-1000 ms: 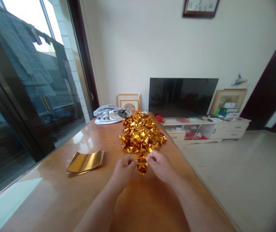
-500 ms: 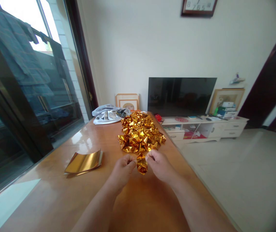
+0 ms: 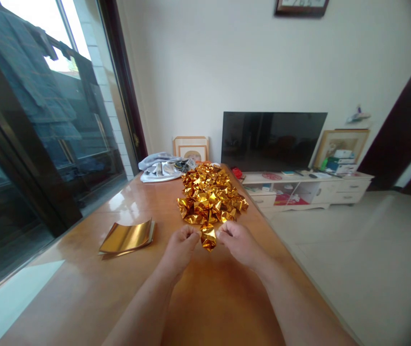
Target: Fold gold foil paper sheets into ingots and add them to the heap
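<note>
With our left hand (image 3: 181, 245) and right hand (image 3: 239, 244), we keep fingers clamped on opposite ends of a folded, shiny gold-foil piece (image 3: 208, 237), nearer the right edge of the glossy brown table (image 3: 93, 298). A heap of crinkled gold-foil shapes (image 3: 210, 192) stretches beyond towards the far right corner; a stack of flat, rectangular gold sheets (image 3: 128, 238) lies towards the left edge.

Low on the wall clock (image 3: 301, 8), the numerals 7, 6 and 5 can be made out (their tops cut off at the view's edge).
</note>
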`<move>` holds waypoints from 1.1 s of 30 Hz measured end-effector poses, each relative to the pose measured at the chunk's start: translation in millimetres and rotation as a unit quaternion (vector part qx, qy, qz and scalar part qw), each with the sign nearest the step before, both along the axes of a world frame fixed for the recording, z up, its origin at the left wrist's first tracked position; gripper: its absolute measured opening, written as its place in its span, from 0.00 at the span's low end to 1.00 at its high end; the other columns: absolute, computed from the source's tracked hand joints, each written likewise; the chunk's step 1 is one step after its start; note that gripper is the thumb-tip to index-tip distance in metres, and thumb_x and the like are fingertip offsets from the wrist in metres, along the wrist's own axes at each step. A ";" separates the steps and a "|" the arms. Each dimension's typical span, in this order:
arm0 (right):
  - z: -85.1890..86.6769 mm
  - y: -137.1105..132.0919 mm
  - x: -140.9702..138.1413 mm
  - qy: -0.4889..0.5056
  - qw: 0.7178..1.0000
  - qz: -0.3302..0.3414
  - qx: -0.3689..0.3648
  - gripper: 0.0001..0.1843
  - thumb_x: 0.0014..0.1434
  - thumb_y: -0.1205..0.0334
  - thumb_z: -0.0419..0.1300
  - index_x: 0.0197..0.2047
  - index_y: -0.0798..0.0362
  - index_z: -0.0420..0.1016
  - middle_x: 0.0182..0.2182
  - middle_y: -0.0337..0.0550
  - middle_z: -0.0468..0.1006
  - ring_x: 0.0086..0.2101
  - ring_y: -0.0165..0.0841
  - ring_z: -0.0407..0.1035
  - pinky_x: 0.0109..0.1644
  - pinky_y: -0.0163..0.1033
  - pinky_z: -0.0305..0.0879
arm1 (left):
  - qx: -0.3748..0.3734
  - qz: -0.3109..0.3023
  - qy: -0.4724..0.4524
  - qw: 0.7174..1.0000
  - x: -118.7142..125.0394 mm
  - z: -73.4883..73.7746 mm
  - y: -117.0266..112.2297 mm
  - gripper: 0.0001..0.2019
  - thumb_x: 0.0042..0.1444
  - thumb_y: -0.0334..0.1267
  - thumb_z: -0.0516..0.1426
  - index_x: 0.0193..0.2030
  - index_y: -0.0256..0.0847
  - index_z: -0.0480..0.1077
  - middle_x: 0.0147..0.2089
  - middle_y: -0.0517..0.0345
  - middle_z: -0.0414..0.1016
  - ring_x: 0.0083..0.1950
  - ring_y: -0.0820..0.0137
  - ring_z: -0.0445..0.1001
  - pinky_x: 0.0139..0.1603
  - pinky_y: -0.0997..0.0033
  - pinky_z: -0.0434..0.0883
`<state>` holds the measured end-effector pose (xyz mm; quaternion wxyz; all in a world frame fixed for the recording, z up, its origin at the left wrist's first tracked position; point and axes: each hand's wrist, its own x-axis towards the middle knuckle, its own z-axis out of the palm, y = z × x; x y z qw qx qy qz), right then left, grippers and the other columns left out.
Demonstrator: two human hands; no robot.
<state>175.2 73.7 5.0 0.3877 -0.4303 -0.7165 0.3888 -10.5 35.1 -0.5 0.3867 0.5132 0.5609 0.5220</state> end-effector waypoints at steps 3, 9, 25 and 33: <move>-1.1 -0.3 -0.9 -0.012 1.000 0.012 0.008 0.08 0.58 0.60 0.57 0.28 0.52 0.67 0.24 0.33 0.68 0.27 0.29 0.60 0.29 0.34 0.54 | 0.006 0.013 0.010 1.000 -0.4 0.3 0.4 0.10 0.53 0.44 0.57 0.30 0.39 0.65 0.26 0.65 0.63 0.29 0.73 0.59 0.30 0.73 0.56; -4.9 1.6 -2.1 -0.009 1.000 0.014 0.026 0.09 0.57 0.62 0.57 0.26 0.52 0.66 0.24 0.34 0.69 0.27 0.29 0.61 0.31 0.34 0.56 | 0.003 0.007 0.006 1.000 0.7 -3.4 2.4 0.10 0.53 0.44 0.58 0.30 0.40 0.66 0.25 0.65 0.63 0.27 0.73 0.58 0.28 0.73 0.55; -3.9 5.3 2.0 -0.020 0.998 -0.038 0.048 0.10 0.59 0.62 0.55 0.26 0.51 0.64 0.24 0.35 0.70 0.28 0.30 0.64 0.30 0.34 0.55 | 0.005 -0.053 0.010 0.999 1.8 -5.9 1.6 0.13 0.56 0.46 0.59 0.30 0.38 0.68 0.26 0.65 0.63 0.29 0.74 0.58 0.30 0.74 0.55; -4.4 5.2 2.4 -0.037 0.996 -0.053 0.053 0.09 0.59 0.61 0.56 0.27 0.51 0.65 0.24 0.35 0.71 0.28 0.30 0.65 0.30 0.34 0.55 | -0.003 -0.048 0.022 0.999 4.6 -2.3 -1.1 0.11 0.53 0.44 0.59 0.29 0.38 0.68 0.25 0.64 0.63 0.28 0.74 0.58 0.28 0.74 0.53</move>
